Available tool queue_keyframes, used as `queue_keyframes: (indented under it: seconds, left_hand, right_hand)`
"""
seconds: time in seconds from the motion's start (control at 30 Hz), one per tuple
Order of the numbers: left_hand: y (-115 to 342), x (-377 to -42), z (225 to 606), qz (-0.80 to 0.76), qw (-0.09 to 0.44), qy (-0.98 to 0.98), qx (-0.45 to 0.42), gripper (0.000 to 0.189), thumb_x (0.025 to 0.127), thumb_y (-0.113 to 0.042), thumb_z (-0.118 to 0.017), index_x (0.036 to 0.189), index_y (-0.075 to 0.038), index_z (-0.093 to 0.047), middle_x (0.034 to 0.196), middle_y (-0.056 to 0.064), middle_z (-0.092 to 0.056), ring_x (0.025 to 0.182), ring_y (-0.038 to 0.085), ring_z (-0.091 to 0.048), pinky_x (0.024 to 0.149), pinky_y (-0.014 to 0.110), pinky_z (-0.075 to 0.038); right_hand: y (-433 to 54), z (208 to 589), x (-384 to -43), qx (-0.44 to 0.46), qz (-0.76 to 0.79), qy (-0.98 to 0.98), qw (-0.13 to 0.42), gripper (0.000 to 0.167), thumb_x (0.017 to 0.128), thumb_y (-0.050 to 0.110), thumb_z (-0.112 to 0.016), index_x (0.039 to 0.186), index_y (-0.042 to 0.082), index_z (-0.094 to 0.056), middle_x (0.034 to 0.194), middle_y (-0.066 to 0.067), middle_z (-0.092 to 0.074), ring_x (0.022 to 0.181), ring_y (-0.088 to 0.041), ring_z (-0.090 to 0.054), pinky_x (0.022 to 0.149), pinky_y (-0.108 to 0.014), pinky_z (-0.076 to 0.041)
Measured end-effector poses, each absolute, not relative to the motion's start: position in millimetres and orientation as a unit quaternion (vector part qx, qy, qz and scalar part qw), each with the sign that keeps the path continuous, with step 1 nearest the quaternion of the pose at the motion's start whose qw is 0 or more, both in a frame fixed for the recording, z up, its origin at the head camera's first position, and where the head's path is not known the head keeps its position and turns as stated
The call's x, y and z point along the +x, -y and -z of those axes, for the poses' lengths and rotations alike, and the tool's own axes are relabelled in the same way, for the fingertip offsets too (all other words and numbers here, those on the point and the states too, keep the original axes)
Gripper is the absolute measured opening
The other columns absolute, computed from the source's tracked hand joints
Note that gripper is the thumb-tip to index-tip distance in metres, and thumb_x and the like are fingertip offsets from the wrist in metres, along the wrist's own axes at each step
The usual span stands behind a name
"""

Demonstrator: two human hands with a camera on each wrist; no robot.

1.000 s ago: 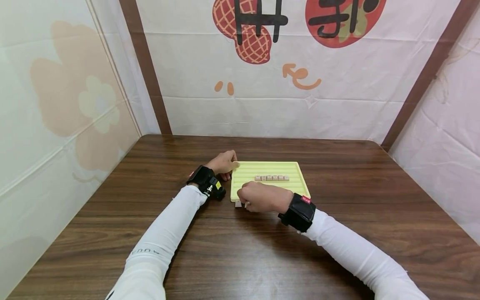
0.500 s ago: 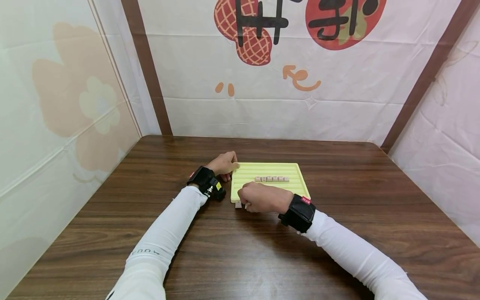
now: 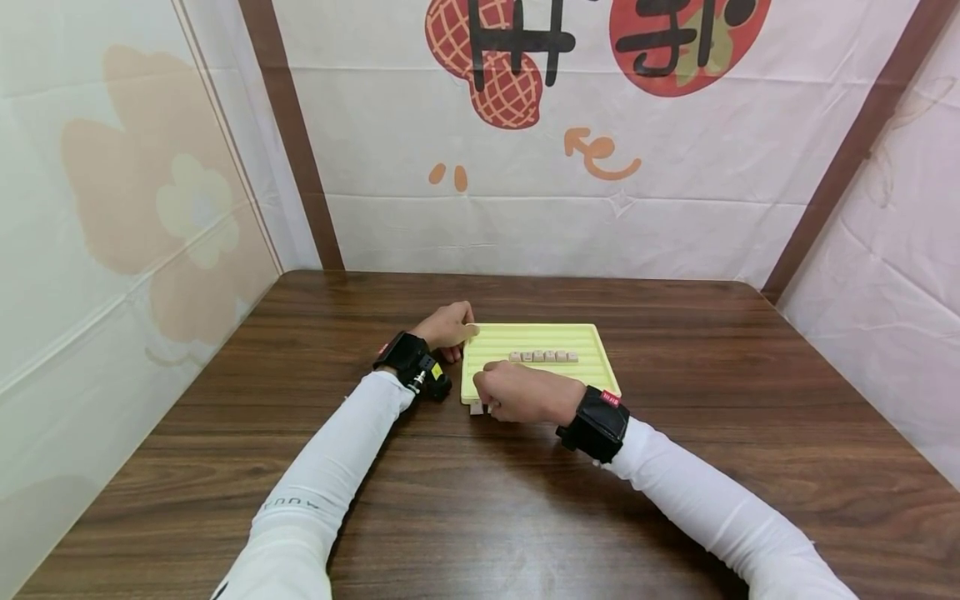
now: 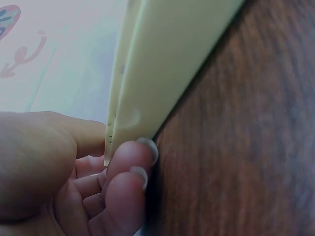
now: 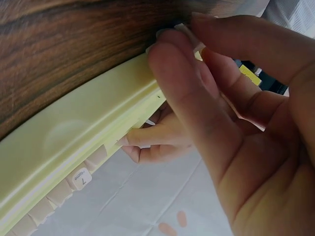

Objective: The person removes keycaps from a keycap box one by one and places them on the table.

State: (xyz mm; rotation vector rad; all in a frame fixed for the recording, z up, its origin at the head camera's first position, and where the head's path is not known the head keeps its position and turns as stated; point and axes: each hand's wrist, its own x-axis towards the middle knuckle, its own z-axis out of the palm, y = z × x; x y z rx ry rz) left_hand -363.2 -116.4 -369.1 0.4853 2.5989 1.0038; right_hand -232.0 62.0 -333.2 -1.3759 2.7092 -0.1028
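A pale yellow ridged tray (image 3: pixel 540 335) lies on the table. My left hand (image 3: pixel 447 327) grips its left edge, thumb at the rim; in the left wrist view the curled fingers (image 4: pixel 129 162) press against its side wall. A row of several light keycaps (image 3: pixel 543 357) sits along one ridge; one keycap (image 5: pixel 80 178) reads "7 Home" in the right wrist view. My right hand (image 3: pixel 525 392) is at the tray's front left corner, its thumb and fingers pinching a small pale keycap, mostly hidden. Just left of these fingers another keycap (image 3: pixel 476 409) stands against the front edge.
The tray rests on a brown wood-grain table (image 3: pixel 465 517). Behind it hangs a printed white cloth (image 3: pixel 525 233), with further cloth walls at left and right. Black camera straps (image 3: pixel 600 425) sit on both wrists.
Both hands, the tray and the row of keycaps stay almost where they were. My right hand shows only a very slight shift at the front corner.
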Motion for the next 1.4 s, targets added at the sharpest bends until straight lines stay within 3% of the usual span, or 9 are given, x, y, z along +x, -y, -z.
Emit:
queue_keyframes:
  seconds: [0.37, 0.9, 1.4]
  left_hand:
    - [117, -362, 369, -0.341, 0.146, -0.912, 0.174, 0.018, 0.101, -0.022, -0.048, 0.103, -0.005, -0.046, 0.069, 0.006, -0.051, 0.048, 0.016, -0.056, 0.046, 0.027, -0.051]
    - [117, -363, 372, -0.347, 0.151, -0.91, 0.171, 0.018, 0.101, -0.022, -0.048, 0.102, -0.005, -0.046, 0.067, 0.006, -0.052, 0.047, 0.016, -0.056, 0.046, 0.029, -0.051]
    - [119, -365, 371, -0.353, 0.154, -0.907, 0.173, 0.018, 0.101, -0.024, -0.049, 0.1, -0.006, -0.046, 0.069, 0.007, -0.053, 0.049, 0.017, -0.057, 0.047, 0.03, -0.051]
  right_hand:
    - [-62, 334, -233, -0.465, 0.051, -0.883, 0.042, 0.012, 0.084, -0.005, -0.059, 0.083, 0.008, -0.059, 0.081, 0.0, -0.056, 0.075, -0.008, -0.048, 0.066, -0.018, -0.039]
    - [-62, 336, -233, -0.464, 0.053, -0.882, 0.054, 0.012, 0.091, 0.005, -0.062, 0.082, 0.011, -0.055, 0.079, 0.004, -0.05, 0.074, -0.008, -0.044, 0.066, -0.019, -0.036]
    - [-70, 318, -232, -0.424, 0.02, -0.902, 0.081, 0.014, 0.092, 0.024, -0.065, 0.092, 0.01, -0.062, 0.086, 0.002, -0.062, 0.074, -0.007, -0.052, 0.07, -0.021, -0.045]
